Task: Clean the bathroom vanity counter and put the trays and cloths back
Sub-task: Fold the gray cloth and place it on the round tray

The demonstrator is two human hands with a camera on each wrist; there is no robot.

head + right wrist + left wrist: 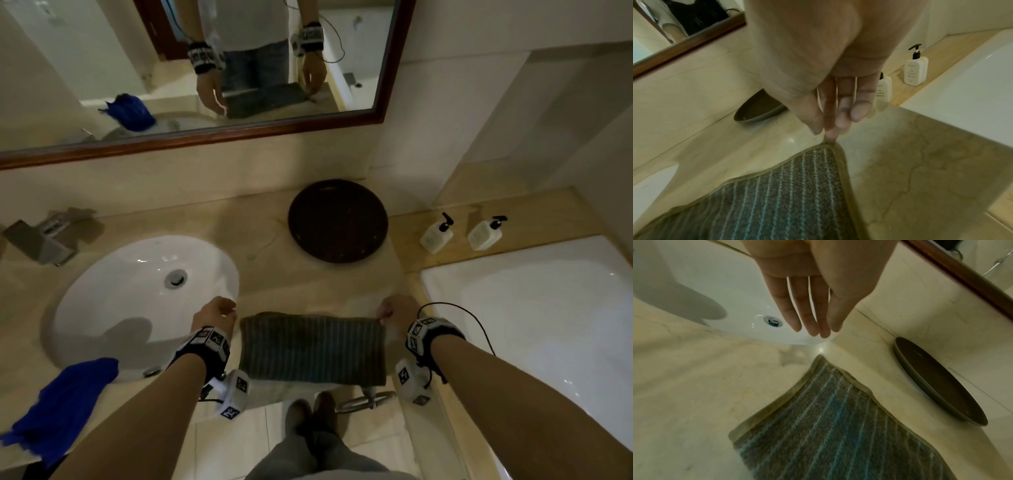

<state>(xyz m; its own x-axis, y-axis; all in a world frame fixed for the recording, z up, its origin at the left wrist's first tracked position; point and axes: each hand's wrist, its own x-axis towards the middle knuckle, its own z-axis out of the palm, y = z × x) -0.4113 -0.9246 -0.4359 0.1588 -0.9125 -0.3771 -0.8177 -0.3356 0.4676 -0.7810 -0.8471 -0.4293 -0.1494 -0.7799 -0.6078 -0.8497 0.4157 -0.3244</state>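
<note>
Beige marble makes up the vanity counter (263,246), with a white oval sink (102,298) sunk into it and a wood-framed mirror (212,133) on the wall behind. Near the counter's front edge lies a grey striped cloth (311,346), spread flat between the two hands. The right hand (397,313) pinches the cloth's far right corner between thumb and fingertip, that corner lifted slightly off the marble while the rest lies flat. The left hand (215,317) hovers just off the cloth's far left corner, over the sink's near rim, fingers straight and loosely together, holding nothing. Beyond both hands, well apart from the cloth, a dark round tray (337,221) sits against the back wall, with bare marble between it and the cloth. Further right of the right hand the counter ends at a wooden ledge carrying two white pump bottles (436,236), beside a white bathtub (531,308). Left of the left forearm, a blue cloth (65,404) drapes over the counter's front edge by the sink rim. A metal faucet (41,240) stands beyond the sink.
</note>
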